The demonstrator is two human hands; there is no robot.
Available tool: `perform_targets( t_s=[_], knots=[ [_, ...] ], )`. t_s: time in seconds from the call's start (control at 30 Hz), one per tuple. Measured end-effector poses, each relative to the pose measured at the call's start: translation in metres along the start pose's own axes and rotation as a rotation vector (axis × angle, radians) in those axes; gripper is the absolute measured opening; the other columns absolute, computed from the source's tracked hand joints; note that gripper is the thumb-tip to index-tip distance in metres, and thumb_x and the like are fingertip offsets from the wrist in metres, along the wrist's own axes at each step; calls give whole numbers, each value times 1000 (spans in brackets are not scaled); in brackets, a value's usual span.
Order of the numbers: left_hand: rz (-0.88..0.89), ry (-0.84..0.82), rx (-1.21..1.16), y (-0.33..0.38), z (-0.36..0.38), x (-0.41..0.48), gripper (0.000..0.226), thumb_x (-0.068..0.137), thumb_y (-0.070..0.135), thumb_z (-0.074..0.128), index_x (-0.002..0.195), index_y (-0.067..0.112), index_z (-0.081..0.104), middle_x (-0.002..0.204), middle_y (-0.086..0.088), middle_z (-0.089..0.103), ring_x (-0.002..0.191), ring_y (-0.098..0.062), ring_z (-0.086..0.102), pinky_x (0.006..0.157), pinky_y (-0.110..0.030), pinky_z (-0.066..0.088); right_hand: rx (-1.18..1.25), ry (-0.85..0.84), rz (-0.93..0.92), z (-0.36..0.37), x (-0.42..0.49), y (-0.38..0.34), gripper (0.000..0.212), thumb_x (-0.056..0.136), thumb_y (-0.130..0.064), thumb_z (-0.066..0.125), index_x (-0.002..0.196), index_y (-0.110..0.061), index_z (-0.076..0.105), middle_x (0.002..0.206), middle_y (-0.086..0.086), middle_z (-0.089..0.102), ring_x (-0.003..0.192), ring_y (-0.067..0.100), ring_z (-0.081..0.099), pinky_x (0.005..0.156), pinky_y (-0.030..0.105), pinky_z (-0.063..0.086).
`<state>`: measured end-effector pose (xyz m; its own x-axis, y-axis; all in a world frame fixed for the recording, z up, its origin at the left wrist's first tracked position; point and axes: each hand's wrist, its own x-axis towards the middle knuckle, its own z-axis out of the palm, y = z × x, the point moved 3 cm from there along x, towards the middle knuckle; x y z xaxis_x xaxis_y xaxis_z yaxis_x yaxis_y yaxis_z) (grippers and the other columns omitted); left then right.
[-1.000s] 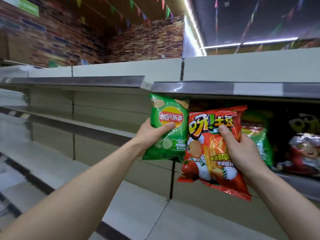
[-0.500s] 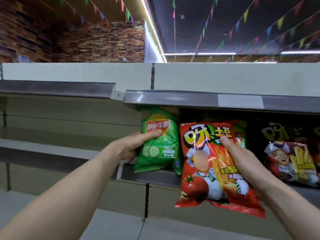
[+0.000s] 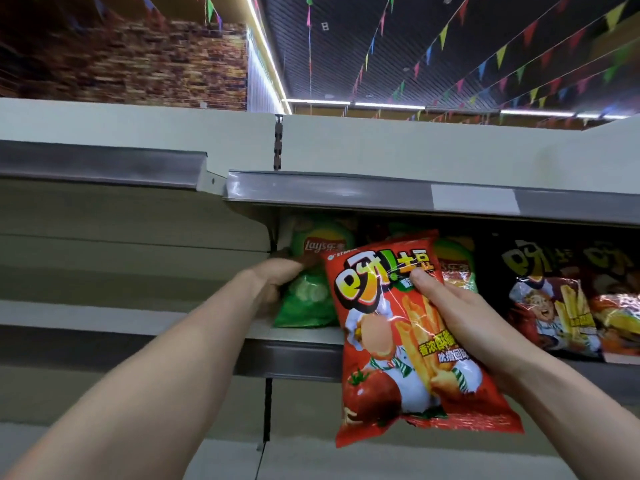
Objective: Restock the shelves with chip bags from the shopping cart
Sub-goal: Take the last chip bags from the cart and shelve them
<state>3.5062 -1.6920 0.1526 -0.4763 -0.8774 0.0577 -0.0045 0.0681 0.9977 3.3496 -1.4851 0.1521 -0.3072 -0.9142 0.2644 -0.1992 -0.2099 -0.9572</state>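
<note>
A green Lay's chip bag (image 3: 308,299) stands on the shelf (image 3: 294,355) at its left end, under the upper shelf edge. My left hand (image 3: 277,282) grips this bag by its left side, reaching into the shelf. My right hand (image 3: 450,306) holds a red chip bag (image 3: 391,344) with a tomato and fries on it, thumb on its front. The red bag hangs in front of the shelf edge, partly covering the green bag.
Further chip bags stand on the same shelf: a green and red one (image 3: 453,265) behind the red bag, and black bags (image 3: 550,299) to the right. The shelf bays (image 3: 104,306) on the left hold nothing. The upper shelf rail (image 3: 381,192) overhangs the bags.
My left hand has pushed the green bag deeper onto the shelf. The red bag has moved left and closer to the shelf, now overlapping the green one. The view has tilted up.
</note>
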Motion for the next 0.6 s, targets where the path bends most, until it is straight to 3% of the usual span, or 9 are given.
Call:
perform_targets(
  t_s=[0.1, 0.2, 0.33, 0.5, 0.6],
  knots=[
    [113, 97, -4, 2, 4, 16, 48, 80, 28, 77, 119, 6, 59, 103, -18, 70, 70, -27, 70, 53, -35, 58, -10, 4, 12, 3, 3, 2, 42, 90, -45, 55, 105, -8, 69, 84, 11, 76, 73, 24, 73, 50, 20, 54],
    [183, 154, 57, -6, 6, 28, 81, 61, 45, 77, 132, 15, 52, 117, -17, 67, 95, -34, 69, 79, -49, 58, -14, 21, 31, 4, 4, 6, 44, 89, -47, 55, 104, -8, 69, 83, 10, 76, 68, 22, 73, 49, 19, 53],
    [269, 201, 190, -25, 7, 37, 72, 75, 39, 72, 136, 14, 45, 123, -16, 63, 108, -32, 63, 95, -52, 51, 0, 15, 23, 6, 7, 10, 34, 92, -44, 53, 94, -14, 69, 75, 3, 75, 61, 12, 71, 45, 14, 49],
    [166, 194, 354, -28, 5, 42, 49, 95, 16, 58, 137, -1, 41, 128, -24, 57, 115, -38, 57, 96, -42, 48, -39, 28, 81, 12, 16, 13, 40, 93, -47, 51, 92, -12, 71, 73, 3, 75, 59, 12, 71, 43, 14, 48],
    [310, 377, 406, -2, -4, 28, 47, 98, 39, 50, 130, 4, 50, 128, -21, 58, 116, -33, 57, 90, -34, 45, -61, 63, 92, 19, 25, 8, 47, 91, -55, 51, 89, -13, 73, 70, -2, 74, 57, 9, 70, 42, 14, 46]
  ],
)
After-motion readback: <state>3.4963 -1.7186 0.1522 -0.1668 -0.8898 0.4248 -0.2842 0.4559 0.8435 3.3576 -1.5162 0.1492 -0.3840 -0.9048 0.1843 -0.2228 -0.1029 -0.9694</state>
